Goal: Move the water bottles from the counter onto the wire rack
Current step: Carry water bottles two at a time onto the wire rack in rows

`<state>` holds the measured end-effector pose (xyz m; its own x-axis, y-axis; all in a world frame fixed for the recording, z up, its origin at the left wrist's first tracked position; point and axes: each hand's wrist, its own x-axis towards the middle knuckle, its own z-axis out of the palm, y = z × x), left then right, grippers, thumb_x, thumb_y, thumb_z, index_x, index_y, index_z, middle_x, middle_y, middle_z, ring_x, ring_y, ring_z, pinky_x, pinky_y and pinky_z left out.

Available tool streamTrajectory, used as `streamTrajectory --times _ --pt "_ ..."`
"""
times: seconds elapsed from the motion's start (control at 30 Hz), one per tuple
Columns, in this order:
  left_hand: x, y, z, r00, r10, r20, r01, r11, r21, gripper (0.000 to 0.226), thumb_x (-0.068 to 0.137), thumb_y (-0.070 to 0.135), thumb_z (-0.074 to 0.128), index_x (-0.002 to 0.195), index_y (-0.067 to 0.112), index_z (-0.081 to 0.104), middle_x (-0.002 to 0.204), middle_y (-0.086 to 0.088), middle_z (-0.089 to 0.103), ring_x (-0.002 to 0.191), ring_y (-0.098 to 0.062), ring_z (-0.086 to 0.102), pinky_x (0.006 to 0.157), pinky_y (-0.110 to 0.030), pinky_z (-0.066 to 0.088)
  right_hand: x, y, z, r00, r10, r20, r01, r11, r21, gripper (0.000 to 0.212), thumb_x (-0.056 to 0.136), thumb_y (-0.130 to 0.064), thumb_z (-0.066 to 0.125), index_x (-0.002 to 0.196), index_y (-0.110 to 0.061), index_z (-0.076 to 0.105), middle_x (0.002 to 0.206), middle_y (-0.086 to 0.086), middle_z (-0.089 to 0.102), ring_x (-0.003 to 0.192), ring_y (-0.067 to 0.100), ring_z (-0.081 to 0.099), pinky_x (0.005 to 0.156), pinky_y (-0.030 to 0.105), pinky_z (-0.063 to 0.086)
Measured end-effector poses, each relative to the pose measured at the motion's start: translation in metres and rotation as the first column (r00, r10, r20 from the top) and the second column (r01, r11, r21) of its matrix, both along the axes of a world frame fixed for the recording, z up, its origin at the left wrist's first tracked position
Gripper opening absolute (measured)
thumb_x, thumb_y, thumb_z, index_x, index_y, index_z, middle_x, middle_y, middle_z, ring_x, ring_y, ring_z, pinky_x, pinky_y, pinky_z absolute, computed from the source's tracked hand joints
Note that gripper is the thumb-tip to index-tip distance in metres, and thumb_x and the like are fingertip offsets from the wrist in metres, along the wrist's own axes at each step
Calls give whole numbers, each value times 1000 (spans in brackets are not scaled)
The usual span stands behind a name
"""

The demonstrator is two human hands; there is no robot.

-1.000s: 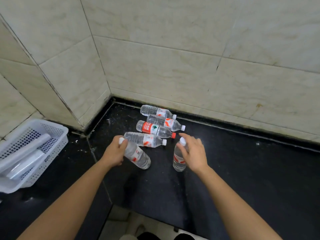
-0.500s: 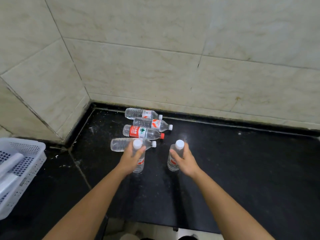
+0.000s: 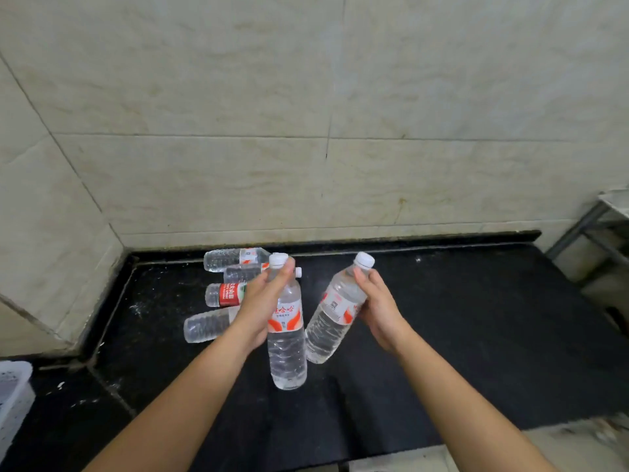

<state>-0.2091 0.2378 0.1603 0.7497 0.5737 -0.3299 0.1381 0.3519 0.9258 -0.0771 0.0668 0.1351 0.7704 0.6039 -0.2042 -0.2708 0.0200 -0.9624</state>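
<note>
While both hands are busy, the upright bottle (image 3: 286, 335), a clear plastic water bottle with a white cap and an orange and white label, hangs in the middle of the frame. The left hand (image 3: 260, 303) has its fingers and thumb wrapped round the top half of it. Just to the right is the tilted bottle (image 3: 332, 323), also clear plastic with a white cap. Its cap leans to the upper right and its bottom is close to the upright one. The right hand (image 3: 379, 310) grips it round the neck and shoulder. Both bottles look lifted off the black stone counter (image 3: 476, 335), not standing on it.

Behind the left hand, four more clear plastic bottles lie on their sides near the corner. They are the far bottle (image 3: 226, 259) by the wall, the second bottle (image 3: 240, 274), the red-label bottle (image 3: 224, 295) and the near bottle (image 3: 207, 326). The hand hides most of their cap ends.

At the right edge of the frame a grey metal frame (image 3: 592, 226) pokes in. It may be the wire rack, but too little shows to be sure, and no bottle can be seen on it. So I think the job has only just begun. Two bottles are picked up and need carrying to the right, and four wait on the counter.

A cream tiled wall (image 3: 306, 97) fills the top half. A white plastic basket (image 3: 15, 379) peeks in at the lower left.
</note>
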Motion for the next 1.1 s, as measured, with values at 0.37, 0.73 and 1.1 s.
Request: streamTrajectory --times 0.37,0.73,1.1 --pt "61 -105 47 964 -249 90 260 953 -153 68 69 56 74 116 7 67 98 -9 73 85 -25 72 76 -37 58 4 -110 59 947 -316 51 309 944 117 39 80 -48 70 93 -13 61 85 10 61 77 24 58 75 40 46" --pt "122 -287 70 912 -397 101 400 917 -1 58 73 55 73 112 12 68 98 -5 71 78 -19 72 64 -32 56 30 -318 75 878 -423 -226 476 822 312 39 76 -38 63 102 -9 61 84 17 70 73 27 67 73 37 55" --pt "214 -556 75 763 -642 78 640 767 50 47 72 52 74 102 16 70 92 -1 71 76 -16 70 69 -33 55 82 -575 77 745 -591 -310 667 677 312 24 72 -32 70 84 -13 65 75 14 65 62 25 60 63 31 51"
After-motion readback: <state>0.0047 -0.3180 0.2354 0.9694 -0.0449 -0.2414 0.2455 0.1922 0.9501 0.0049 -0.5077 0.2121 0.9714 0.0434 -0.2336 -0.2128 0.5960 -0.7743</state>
